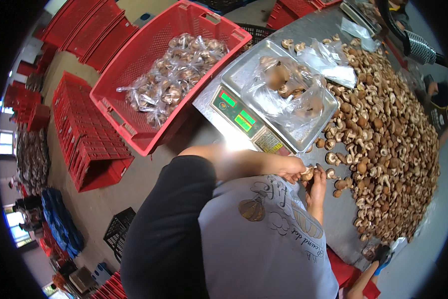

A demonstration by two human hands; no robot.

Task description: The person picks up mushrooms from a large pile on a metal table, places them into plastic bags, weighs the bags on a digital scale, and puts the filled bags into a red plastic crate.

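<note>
My left hand (292, 169) and my right hand (316, 184) meet at the near edge of a metal table (330, 220), both touching one mushroom (306, 174) between the fingers. Just beyond them stands a digital scale (242, 119) with lit displays. On its steel pan (231, 76) lies an open clear plastic bag (283, 93) partly filled with brown-capped mushrooms. A large heap of loose mushrooms (388, 149) spreads to the right of the scale, with several strays close to my hands.
A red plastic crate (113, 74) at upper left holds tied bags of mushrooms (175, 89). Empty plastic bags (330, 65) lie behind the scale. Stacked red crates (93, 138) stand on the floor. A co-worker's gloved hand (382, 254) is at the heap's lower end; others are at far right.
</note>
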